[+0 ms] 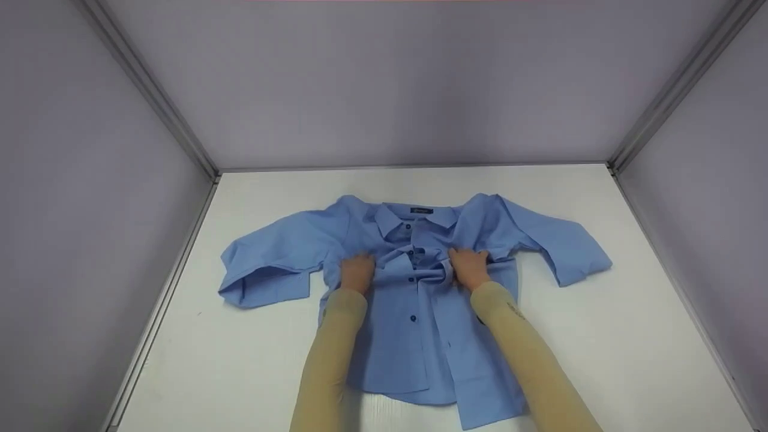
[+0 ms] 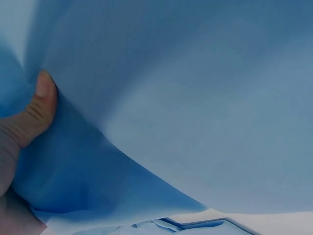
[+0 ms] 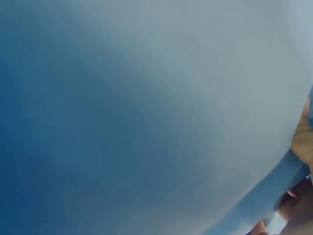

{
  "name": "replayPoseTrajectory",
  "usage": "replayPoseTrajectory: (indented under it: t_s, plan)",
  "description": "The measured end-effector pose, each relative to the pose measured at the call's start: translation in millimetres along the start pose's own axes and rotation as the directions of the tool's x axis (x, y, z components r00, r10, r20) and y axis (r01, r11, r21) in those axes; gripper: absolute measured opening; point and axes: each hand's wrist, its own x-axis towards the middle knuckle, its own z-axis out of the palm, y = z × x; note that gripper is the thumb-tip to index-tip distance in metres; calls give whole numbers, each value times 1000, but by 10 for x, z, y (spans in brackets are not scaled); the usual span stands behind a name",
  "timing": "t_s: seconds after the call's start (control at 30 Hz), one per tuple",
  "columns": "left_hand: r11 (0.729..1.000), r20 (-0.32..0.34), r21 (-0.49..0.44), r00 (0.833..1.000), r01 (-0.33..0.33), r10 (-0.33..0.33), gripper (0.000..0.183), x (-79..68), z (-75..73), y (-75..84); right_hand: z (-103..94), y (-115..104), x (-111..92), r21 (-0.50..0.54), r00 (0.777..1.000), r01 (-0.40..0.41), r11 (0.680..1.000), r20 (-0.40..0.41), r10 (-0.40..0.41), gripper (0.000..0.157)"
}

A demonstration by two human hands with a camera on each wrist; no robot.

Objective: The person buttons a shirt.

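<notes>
A light blue button-up shirt (image 1: 384, 342) lies face up, its collar at the far side and its sleeves spread to both sides. Its dark buttons run down the middle, and cloth bunches up at chest height. My left hand (image 1: 358, 272) grips the front left of the chest; in the left wrist view the thumb (image 2: 43, 93) presses on a fold of blue cloth. On the other side of the buttons, my right hand (image 1: 470, 267) grips the bunched fabric. Cloth fills most of the right wrist view, with part of that hand (image 3: 303, 142) at the right edge.
The shirt lies on a white table (image 1: 612, 348). Grey panels (image 1: 420, 84) with metal frame strips stand at the back, left and right. The left sleeve (image 1: 270, 258) reaches toward the left edge; the other sleeve (image 1: 564, 240) bends down at the right.
</notes>
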Motion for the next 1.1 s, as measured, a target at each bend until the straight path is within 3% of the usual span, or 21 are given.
replayPoseTrajectory:
  t_s: [0.07,0.13,0.2,0.3,0.37,0.47,0.53,0.57,0.6,0.63,0.67,0.7,0.77,0.8,0.83,0.87,0.9,0.93,1.0,1.07,1.1]
  plan:
    - [999,55,-41,998,28,-26,13,-63,-259,50,2,3,-3,-5,1000,-2,1000,1,2,16]
    - [999,-21,-34,1000,9,-10,12,-84,-221,40,7,7,-5,-10,1000,-3,1000,4,3,24]
    - [1000,-101,-11,995,-10,9,8,-57,6,-10,13,10,-4,-13,1000,-3,1000,9,3,30]
    - [999,-153,38,988,-21,26,10,46,504,-105,25,15,-7,-20,1000,-5,1000,11,5,32]
    - [999,-98,31,995,-11,14,12,87,642,-135,31,13,-11,-19,1000,-6,1000,12,7,30]
    - [998,-104,51,994,-34,39,11,125,865,-210,36,7,-20,-16,1000,-2,1000,11,2,28]
    - [997,-99,60,994,-39,45,15,182,1129,-284,37,3,-28,-14,1000,3,1000,6,-3,25]
    - [997,-82,74,996,-38,44,18,244,1342,-335,34,3,-30,-16,1000,3,1000,2,-3,23]
    - [994,-116,93,991,-55,66,18,275,1495,-377,30,3,-32,-20,1000,4,1000,-4,-4,21]
    - [993,-104,100,992,-56,66,18,288,1519,-382,28,3,-32,-26,1000,5,1000,-11,-5,18]
    - [992,-117,112,990,-63,76,17,277,1475,-373,26,-1,-32,-36,1000,3,999,-23,-4,15]
    - [992,-90,108,993,-59,69,16,250,1293,-333,25,-3,-33,-51,999,5,999,-39,-6,11]
    - [994,-48,89,997,-58,62,15,130,709,-204,32,-10,-34,-89,997,17,996,-78,-25,9]
    - [995,-28,80,998,-54,57,15,34,298,-112,39,-14,-36,-109,995,24,994,-95,-35,10]
    - [996,-2,76,999,-49,49,16,-21,35,-54,49,-18,-39,-131,993,32,991,-107,-46,13]
    - [994,-34,85,997,-65,68,20,-51,-65,-39,57,-21,-44,-145,991,40,989,-121,-58,15]
    - [995,-5,82,998,-58,58,22,-65,-149,-21,65,-26,-49,-156,989,49,987,-129,-70,16]
    - [992,-47,97,996,-76,80,25,-62,-53,-51,72,-30,-52,-165,988,58,985,-131,-80,17]
    - [993,-51,95,996,-72,78,27,-12,243,-128,79,-40,-51,-170,988,67,983,-125,-89,17]
    - [988,-176,109,976,-106,124,30,62,695,-256,80,-45,-40,-169,988,68,983,-123,-90,15]
    - [993,-124,81,988,-86,96,29,88,762,-269,79,-43,-33,-170,989,67,983,-118,-88,15]
